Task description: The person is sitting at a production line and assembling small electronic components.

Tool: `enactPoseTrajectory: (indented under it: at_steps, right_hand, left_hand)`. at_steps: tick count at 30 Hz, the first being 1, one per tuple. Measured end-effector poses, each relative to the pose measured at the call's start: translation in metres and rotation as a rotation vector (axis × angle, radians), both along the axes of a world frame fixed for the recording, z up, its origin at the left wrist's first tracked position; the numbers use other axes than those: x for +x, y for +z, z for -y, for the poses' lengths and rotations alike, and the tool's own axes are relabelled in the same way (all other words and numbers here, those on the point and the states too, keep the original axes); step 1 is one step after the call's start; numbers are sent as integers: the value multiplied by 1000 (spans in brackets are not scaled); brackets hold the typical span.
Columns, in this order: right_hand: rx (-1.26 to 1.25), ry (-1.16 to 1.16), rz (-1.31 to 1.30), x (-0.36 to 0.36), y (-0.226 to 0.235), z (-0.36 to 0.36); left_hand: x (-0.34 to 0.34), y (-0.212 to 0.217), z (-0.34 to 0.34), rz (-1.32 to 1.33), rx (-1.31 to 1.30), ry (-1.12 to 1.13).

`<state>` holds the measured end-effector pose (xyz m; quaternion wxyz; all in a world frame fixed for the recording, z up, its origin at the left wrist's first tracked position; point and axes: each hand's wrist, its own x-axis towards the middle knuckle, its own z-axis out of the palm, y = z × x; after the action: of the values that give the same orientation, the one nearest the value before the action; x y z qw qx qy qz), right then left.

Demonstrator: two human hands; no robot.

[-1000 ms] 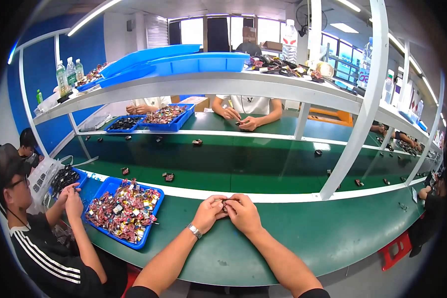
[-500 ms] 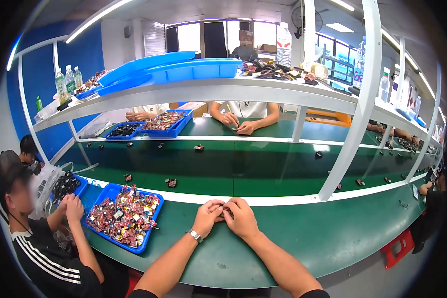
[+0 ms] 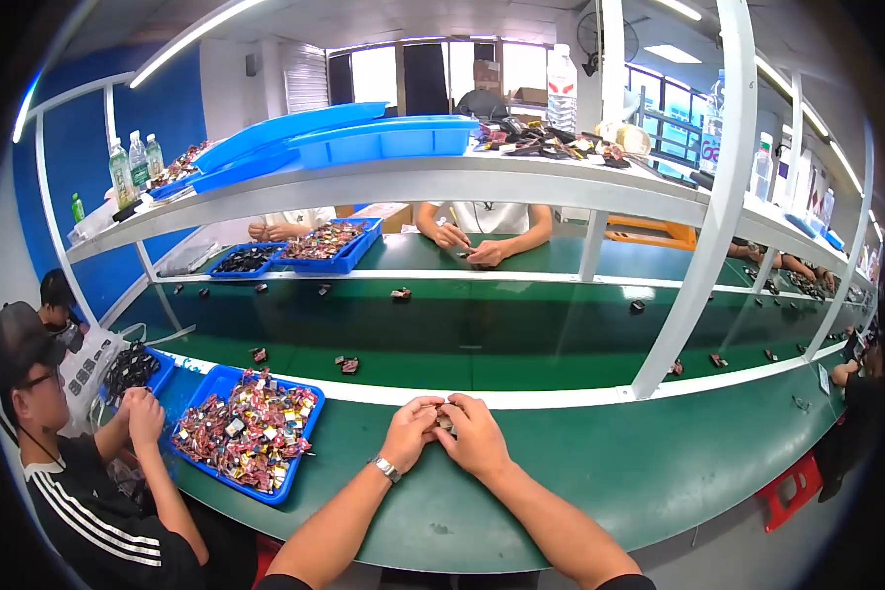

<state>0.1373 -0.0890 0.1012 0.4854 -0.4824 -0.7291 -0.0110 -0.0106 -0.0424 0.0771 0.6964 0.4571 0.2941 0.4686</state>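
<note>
My left hand (image 3: 410,435), with a metal-banded watch on its wrist, and my right hand (image 3: 475,438) meet over the green worktop. Their fingers are closed together around a small electronic part (image 3: 445,422), brownish with a pale face. Most of it is hidden by the fingers. To the left of my hands stands a blue tray (image 3: 315,413), heaped with small electronic parts (image 3: 246,428) in red, yellow, black and silver, with wires among them.
A conveyor belt (image 3: 521,339) carrying scattered parts runs beyond a white rail (image 3: 541,397). White posts (image 3: 703,246) hold up a shelf with blue trays and bottles. At left a co-worker (image 3: 88,492) sits by a blue tray of black parts (image 3: 133,370). Another person works across the belt.
The parts on the belt have shifted slightly to the right. My fingers have moved a little around the part, and its pale face now shows. The co-worker's head at left has turned slightly.
</note>
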Motion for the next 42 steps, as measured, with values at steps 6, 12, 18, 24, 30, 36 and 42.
enactPoseTrajectory:
  at_steps: [6, 12, 18, 24, 30, 36, 42]
  right_hand:
    - [5, -172, -68, 48, -8, -75]
    - [-257, -365, -21, 95, -21, -127]
    - [-445, -95, -2, 65, -10, -55]
    - [-422, -130, 119, 34, -7, -26]
    - [-411, 219, 75, 44, 10, 4]
    - [-97, 177, 31, 42, 19, 12]
    - [-155, -19, 27, 16, 11, 12]
  left_hand:
    - [4, 5, -3, -198, 374, 298]
    - [-3, 2, -12, -319, 385, 395]
    - [-8, -3, -16, -469, 425, 414]
    - [-4, 2, -13, -504, 442, 386]
    - [-12, 1, -15, -513, 273, -177]
    - [-7, 6, -5, -255, 114, -244]
    - [-1, 18, 7, -92, -28, -240]
